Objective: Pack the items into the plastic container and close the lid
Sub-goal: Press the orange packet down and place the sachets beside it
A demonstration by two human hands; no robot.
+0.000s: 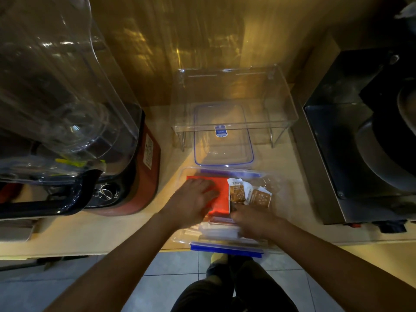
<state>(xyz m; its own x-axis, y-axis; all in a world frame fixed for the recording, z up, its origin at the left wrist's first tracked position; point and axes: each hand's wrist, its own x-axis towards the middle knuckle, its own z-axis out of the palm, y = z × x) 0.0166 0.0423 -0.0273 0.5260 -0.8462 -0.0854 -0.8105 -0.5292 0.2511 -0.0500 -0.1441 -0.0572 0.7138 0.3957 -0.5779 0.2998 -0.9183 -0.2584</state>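
A clear plastic container (279, 190) with blue latches (226, 248) sits at the counter's front edge. Inside lie a red packet (221, 194) on the left and two brown-and-white snack packets (249, 194) on the right, over flat pale packets (216, 228). My left hand (191, 201) lies flat on the red packet, fingers spread. My right hand (254, 221) reaches into the container's right side, fingers curled among the packets; whether it grips one I cannot tell. The container's clear lid (222, 152), blue-rimmed, lies on the counter just behind.
A clear acrylic shelf (234, 102) stands over the lid's far end. A large blender (67, 131) with a red base (144, 176) crowds the left. A dark metal appliance (360, 140) stands on the right. Tiled floor (171, 264) and my legs show below.
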